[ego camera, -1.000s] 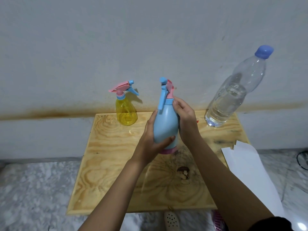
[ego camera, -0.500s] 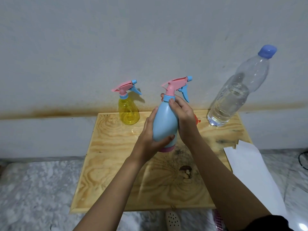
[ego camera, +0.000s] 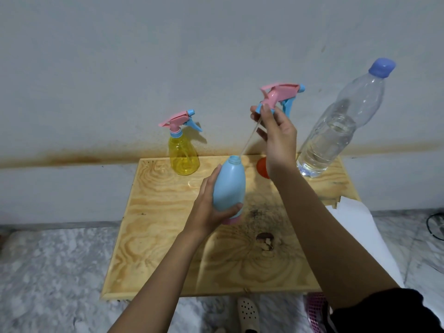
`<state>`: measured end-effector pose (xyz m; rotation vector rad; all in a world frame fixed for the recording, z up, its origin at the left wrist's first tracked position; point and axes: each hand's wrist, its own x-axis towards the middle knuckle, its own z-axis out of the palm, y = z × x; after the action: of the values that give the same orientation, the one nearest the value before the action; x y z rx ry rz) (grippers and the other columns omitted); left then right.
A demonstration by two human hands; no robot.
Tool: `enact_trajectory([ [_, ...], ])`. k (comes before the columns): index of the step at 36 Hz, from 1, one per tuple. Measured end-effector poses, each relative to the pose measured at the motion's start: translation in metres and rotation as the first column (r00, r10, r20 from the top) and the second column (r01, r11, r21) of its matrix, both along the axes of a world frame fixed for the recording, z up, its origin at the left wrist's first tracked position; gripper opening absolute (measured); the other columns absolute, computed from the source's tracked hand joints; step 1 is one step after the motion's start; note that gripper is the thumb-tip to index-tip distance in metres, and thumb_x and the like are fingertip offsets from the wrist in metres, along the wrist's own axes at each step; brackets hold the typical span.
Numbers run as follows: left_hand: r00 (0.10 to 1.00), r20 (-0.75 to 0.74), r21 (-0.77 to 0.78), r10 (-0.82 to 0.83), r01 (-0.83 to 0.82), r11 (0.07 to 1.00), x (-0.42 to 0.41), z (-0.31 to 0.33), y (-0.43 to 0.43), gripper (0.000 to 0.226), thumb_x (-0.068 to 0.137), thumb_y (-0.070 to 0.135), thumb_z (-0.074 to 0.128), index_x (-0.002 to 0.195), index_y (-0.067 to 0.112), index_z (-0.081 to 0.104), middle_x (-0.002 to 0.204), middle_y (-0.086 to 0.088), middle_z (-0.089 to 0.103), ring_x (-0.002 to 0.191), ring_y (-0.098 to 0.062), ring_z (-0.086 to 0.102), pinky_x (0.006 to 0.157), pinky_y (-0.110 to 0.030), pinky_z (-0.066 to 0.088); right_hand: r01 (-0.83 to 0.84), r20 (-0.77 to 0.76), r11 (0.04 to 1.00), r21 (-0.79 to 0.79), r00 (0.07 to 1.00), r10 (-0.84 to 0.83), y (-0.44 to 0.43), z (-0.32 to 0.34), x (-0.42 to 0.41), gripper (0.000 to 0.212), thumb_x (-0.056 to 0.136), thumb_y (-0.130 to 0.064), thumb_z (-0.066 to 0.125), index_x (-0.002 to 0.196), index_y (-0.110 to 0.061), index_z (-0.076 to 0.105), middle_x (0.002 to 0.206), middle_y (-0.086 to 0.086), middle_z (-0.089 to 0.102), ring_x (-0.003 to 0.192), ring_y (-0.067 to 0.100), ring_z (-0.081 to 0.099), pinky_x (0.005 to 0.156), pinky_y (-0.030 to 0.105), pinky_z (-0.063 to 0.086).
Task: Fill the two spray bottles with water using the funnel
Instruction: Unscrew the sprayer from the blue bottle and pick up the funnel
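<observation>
— What's different from a moment ago?
— The spray head [ego camera: 278,94] is off now. My right hand [ego camera: 278,138] is lifting it, fingers pinching its collar, its thin tube [ego camera: 249,140] reaching down to the open neck.

— What's around?
— The yellow bottle [ego camera: 183,155] and the water bottle [ego camera: 336,131] are standing at the back of the board [ego camera: 168,236]. My right wrist is hiding most of the orange funnel [ego camera: 262,168].

— And the blue bottle [ego camera: 229,186]?
— My left hand [ego camera: 209,212] is gripping it upright over the board, thumb in front, fingers curled behind.
</observation>
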<state>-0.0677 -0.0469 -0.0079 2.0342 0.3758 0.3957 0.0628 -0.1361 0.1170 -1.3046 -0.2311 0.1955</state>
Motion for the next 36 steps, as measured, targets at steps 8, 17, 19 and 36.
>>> enact_trajectory([
  [8, 0.988, -0.01, -0.14, 0.155, -0.155, 0.978, -0.008, -0.022, 0.005, 0.101, 0.064, 0.028, 0.085, 0.13, 0.06, 0.015, 0.133, 0.018, 0.03, 0.111, 0.013, 0.039, 0.08, -0.005, 0.036, 0.058, 0.063, 0.998, 0.014, 0.996, -0.059, -0.011, 0.017, 0.024, 0.013, 0.095, -0.025, 0.053, 0.091, -0.017, 0.063, 0.092, -0.002, 0.065, 0.088, 0.007, 0.059, 0.079, 0.023, 0.044],
  [17, 0.976, 0.024, -0.234, 0.218, -0.206, 0.95, -0.01, -0.042, 0.008, 0.097, 0.066, 0.007, 0.083, 0.133, 0.048, 0.026, 0.138, 0.01, 0.034, 0.116, -0.003, 0.045, 0.074, -0.006, 0.046, -0.222, -0.106, 0.728, -0.648, 0.974, 0.203, -0.031, -0.121, 0.012, 0.023, 0.09, -0.027, 0.059, 0.093, -0.004, 0.063, 0.079, 0.002, 0.054, 0.07, 0.014, 0.047, 0.066, 0.028, 0.038],
  [19, 0.976, 0.009, -0.212, 0.218, -0.212, 0.954, -0.01, -0.045, 0.008, 0.099, 0.066, 0.011, 0.083, 0.135, 0.052, 0.023, 0.136, 0.016, 0.035, 0.116, 0.004, 0.043, 0.076, -0.007, 0.045, -0.247, -0.122, 0.645, -0.723, 0.965, 0.232, -0.037, -0.146, 0.002, 0.024, 0.09, -0.031, 0.059, 0.095, -0.007, 0.064, 0.08, -0.001, 0.056, 0.071, 0.012, 0.049, 0.062, 0.024, 0.036],
  [36, 0.982, -0.057, -0.194, 0.18, -0.188, 0.963, -0.014, -0.061, 0.01, 0.096, 0.06, 0.051, 0.077, 0.129, 0.07, 0.013, 0.132, 0.053, 0.018, 0.133, -0.004, 0.034, 0.103, -0.046, 0.044, -0.026, -0.025, 0.71, -0.703, 1.0, 0.012, -0.023, -0.207, -0.042, 0.024, 0.088, -0.028, 0.062, 0.104, -0.01, 0.06, 0.103, 0.007, 0.061, 0.095, 0.021, 0.056, 0.077, 0.027, 0.043],
])
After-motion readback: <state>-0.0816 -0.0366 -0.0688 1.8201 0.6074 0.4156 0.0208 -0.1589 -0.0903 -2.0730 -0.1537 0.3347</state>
